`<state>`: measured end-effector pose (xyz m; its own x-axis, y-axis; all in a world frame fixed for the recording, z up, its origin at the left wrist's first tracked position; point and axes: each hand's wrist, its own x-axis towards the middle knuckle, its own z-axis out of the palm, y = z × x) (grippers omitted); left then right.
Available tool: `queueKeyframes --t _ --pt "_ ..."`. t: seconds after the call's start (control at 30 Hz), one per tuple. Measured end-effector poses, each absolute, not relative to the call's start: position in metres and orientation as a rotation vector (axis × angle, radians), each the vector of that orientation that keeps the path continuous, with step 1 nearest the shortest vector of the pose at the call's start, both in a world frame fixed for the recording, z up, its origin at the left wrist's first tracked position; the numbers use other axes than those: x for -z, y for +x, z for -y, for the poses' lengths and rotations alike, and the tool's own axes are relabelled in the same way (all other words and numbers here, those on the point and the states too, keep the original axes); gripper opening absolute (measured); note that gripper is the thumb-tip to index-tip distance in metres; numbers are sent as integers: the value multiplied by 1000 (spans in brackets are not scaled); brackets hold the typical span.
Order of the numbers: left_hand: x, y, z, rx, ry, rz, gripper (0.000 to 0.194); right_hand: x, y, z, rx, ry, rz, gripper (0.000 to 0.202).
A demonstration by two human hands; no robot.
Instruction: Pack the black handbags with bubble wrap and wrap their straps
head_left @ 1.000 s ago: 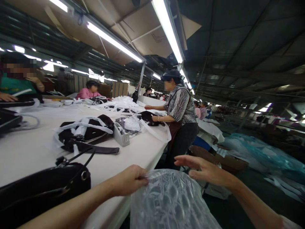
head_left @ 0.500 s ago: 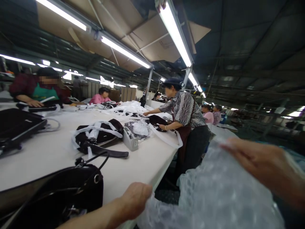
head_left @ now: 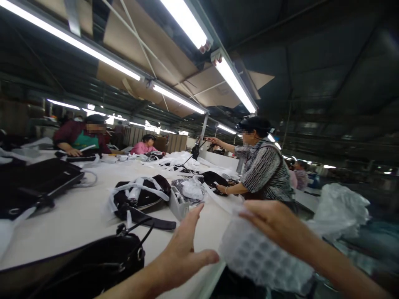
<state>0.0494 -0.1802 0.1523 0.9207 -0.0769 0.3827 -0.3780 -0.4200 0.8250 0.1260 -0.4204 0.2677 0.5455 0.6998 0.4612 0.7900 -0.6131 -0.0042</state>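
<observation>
1. My right hand [head_left: 274,224] lies on the upper edge of a sheet of bubble wrap [head_left: 262,259], fingers curled over it, grasping it. The sheet hangs just off the near edge of the table [head_left: 77,216], low and right of centre in the head view.
2. My left hand [head_left: 183,253] is released: fingers spread, thumb out toward the bubble wrap. It is just beside the sheet; I cannot tell whether the thumb tip touches it.
3. The left hand hovers over the table edge, with a black handbag [head_left: 93,265] just to its left at the near corner. The bag's ring hardware and thin handle face the hand.
4. Farther along the table: a second black bag wrapped in white strips [head_left: 140,195], a dark strap [head_left: 149,220] lying in front of it, and a small grey box [head_left: 179,205] beside it.
5. A flat black case [head_left: 37,182] sits at the far left of the table.
6. A co-worker in a striped shirt [head_left: 264,174] stands at the table's right side, one hand on a black item, the other arm stretched forward.
7. Two more people sit across the table: one in a green apron [head_left: 82,139], one in pink [head_left: 143,147].
8. A crumpled clear plastic bag [head_left: 339,207] shows at right, beyond my right forearm.
</observation>
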Motion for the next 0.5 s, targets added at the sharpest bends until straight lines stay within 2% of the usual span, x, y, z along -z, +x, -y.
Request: queueKeyframes --t 0.03,0.07,0.1,0.2,0.23,0.27,0.4,0.5 --pt "-163 45 175 -353 1949 316 107 -251 124 396 615 -2543 1353 44" --pt "-170 42 171 -337 1930 303 106 -237 121 373 590 -2499 1411 42" --pt "-175 39 167 -309 1927 289 91 -228 118 353 566 -2446 1430 40" --pt "-184 28 150 -269 1931 301 19 -227 112 318 371 -2274 1384 31" --pt "-188 24 141 -297 1921 319 8 -232 113 314 235 -2213 1373 27" --pt "-194 18 131 -343 1914 325 8 -237 115 313 55 -2147 1372 26" --pt "-227 -7 78 -567 1920 150 23 -232 138 315 -690 -1849 1327 52" --pt "-247 -22 33 -700 1921 31 31 -200 159 314 -931 -1772 1243 50"
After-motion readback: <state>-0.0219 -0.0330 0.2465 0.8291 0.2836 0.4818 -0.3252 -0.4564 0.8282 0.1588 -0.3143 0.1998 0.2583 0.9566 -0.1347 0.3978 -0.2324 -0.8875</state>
